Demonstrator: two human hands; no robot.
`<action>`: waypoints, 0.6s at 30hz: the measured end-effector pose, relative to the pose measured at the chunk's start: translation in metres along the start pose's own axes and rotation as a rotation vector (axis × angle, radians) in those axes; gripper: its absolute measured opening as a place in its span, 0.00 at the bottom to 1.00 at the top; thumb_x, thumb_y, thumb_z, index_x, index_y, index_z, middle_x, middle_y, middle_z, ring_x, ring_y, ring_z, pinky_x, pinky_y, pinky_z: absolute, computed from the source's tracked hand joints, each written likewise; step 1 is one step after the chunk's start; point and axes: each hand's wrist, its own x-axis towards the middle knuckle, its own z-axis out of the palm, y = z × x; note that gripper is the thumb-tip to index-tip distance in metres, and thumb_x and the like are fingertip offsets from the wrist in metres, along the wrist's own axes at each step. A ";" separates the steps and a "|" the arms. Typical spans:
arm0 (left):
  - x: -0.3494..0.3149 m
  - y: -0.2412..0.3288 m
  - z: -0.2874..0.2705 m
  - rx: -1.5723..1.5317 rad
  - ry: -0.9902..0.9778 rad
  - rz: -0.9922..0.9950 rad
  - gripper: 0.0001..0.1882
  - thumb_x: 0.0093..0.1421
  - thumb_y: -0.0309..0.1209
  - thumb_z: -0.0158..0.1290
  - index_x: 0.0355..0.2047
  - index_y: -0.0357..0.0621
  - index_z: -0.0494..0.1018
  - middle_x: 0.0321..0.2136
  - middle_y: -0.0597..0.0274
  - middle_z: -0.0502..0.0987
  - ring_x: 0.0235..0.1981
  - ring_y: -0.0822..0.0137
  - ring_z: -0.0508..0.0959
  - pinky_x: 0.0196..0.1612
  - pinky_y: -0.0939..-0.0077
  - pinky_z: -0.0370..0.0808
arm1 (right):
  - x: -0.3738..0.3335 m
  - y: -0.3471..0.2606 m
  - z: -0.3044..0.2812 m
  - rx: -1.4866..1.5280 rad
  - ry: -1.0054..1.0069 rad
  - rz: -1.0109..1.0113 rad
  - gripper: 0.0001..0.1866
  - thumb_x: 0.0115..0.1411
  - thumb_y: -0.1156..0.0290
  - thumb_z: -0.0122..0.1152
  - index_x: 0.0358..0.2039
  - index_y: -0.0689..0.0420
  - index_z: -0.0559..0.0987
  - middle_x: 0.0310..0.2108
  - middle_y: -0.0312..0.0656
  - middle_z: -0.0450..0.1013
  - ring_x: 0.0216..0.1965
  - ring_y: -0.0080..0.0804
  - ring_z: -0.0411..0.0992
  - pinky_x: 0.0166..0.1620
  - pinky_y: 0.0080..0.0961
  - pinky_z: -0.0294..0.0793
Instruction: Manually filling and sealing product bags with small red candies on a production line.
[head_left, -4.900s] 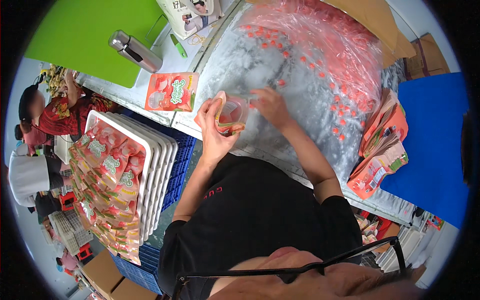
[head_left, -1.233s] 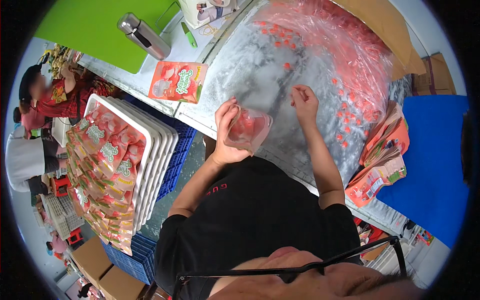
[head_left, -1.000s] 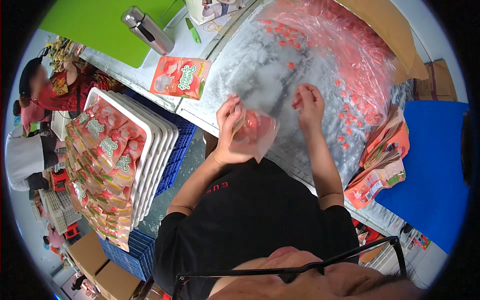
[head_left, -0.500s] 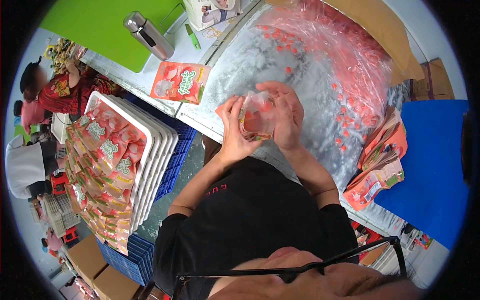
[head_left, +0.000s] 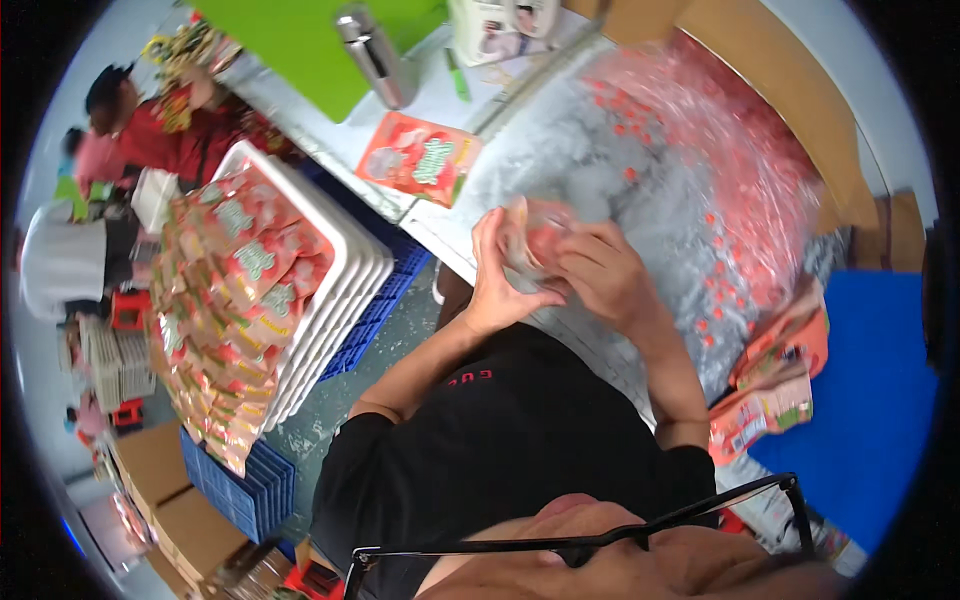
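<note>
A worker's left hand (head_left: 495,285) and right hand (head_left: 605,280) close their grip together on a small clear pouch (head_left: 535,245) of red sweets, held above the bench (head_left: 600,170) edge. Loose sweets (head_left: 720,160) spread toward one o'clock within reach; filled packets on stacked white trays (head_left: 330,270) wait at nine o'clock.

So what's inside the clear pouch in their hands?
The pouch shows something red through its clear wall. Both hands cover most of it, so what and how many stays hidden.
</note>
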 end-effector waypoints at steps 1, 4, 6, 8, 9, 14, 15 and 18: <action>0.006 0.006 -0.015 0.059 -0.032 0.028 0.78 0.30 0.49 0.83 0.74 0.37 0.44 0.69 0.45 0.54 0.70 0.50 0.59 0.71 0.55 0.58 | 0.002 -0.003 -0.008 0.046 0.004 -0.013 0.09 0.51 0.77 0.68 0.35 0.58 0.82 0.41 0.38 0.78 0.47 0.41 0.74 0.46 0.32 0.77; 0.037 0.000 -0.046 -0.563 -0.373 -0.270 0.73 0.35 0.45 0.81 0.74 0.36 0.47 0.66 0.44 0.67 0.68 0.51 0.65 0.69 0.55 0.61 | 0.004 -0.012 -0.020 0.097 -0.024 -0.082 0.10 0.49 0.75 0.71 0.33 0.57 0.80 0.39 0.37 0.77 0.47 0.41 0.74 0.48 0.34 0.77; 0.039 -0.014 -0.049 -0.881 -0.662 -0.475 0.62 0.39 0.38 0.79 0.71 0.34 0.56 0.64 0.45 0.70 0.66 0.52 0.68 0.68 0.57 0.65 | 0.004 -0.014 -0.017 0.101 -0.114 -0.077 0.12 0.48 0.73 0.72 0.33 0.57 0.81 0.40 0.37 0.77 0.47 0.42 0.74 0.50 0.37 0.76; 0.030 -0.016 -0.044 -0.848 -0.760 -0.481 0.44 0.45 0.30 0.76 0.61 0.32 0.68 0.62 0.46 0.73 0.60 0.57 0.74 0.61 0.63 0.72 | 0.007 -0.021 -0.018 0.065 -0.208 -0.036 0.14 0.47 0.71 0.74 0.34 0.57 0.81 0.41 0.38 0.77 0.48 0.42 0.74 0.51 0.40 0.75; 0.031 -0.002 -0.042 -0.844 -0.747 -0.494 0.32 0.48 0.26 0.73 0.54 0.31 0.76 0.59 0.46 0.75 0.54 0.60 0.79 0.55 0.67 0.78 | 0.014 -0.031 -0.025 0.028 -0.255 0.009 0.15 0.46 0.70 0.75 0.34 0.57 0.81 0.41 0.38 0.77 0.49 0.42 0.74 0.52 0.41 0.75; 0.028 0.030 -0.037 -0.684 -0.732 -0.588 0.15 0.51 0.22 0.72 0.35 0.35 0.76 0.35 0.56 0.86 0.33 0.72 0.84 0.34 0.76 0.81 | 0.017 -0.040 -0.025 0.120 -0.594 0.085 0.18 0.50 0.71 0.72 0.41 0.58 0.79 0.41 0.46 0.80 0.47 0.50 0.76 0.49 0.43 0.75; 0.029 0.030 -0.034 -0.661 -0.757 -0.563 0.15 0.52 0.23 0.72 0.35 0.35 0.77 0.33 0.57 0.85 0.33 0.72 0.84 0.34 0.76 0.81 | 0.001 -0.023 -0.007 0.110 -0.712 0.069 0.16 0.51 0.72 0.70 0.41 0.58 0.79 0.41 0.47 0.80 0.47 0.52 0.76 0.50 0.43 0.75; 0.018 0.029 -0.036 -0.601 -0.765 -0.516 0.12 0.57 0.26 0.70 0.37 0.36 0.78 0.30 0.58 0.85 0.33 0.73 0.83 0.34 0.76 0.79 | 0.013 -0.014 0.002 0.094 -1.024 0.118 0.13 0.54 0.75 0.65 0.41 0.58 0.79 0.40 0.52 0.79 0.46 0.53 0.77 0.50 0.45 0.75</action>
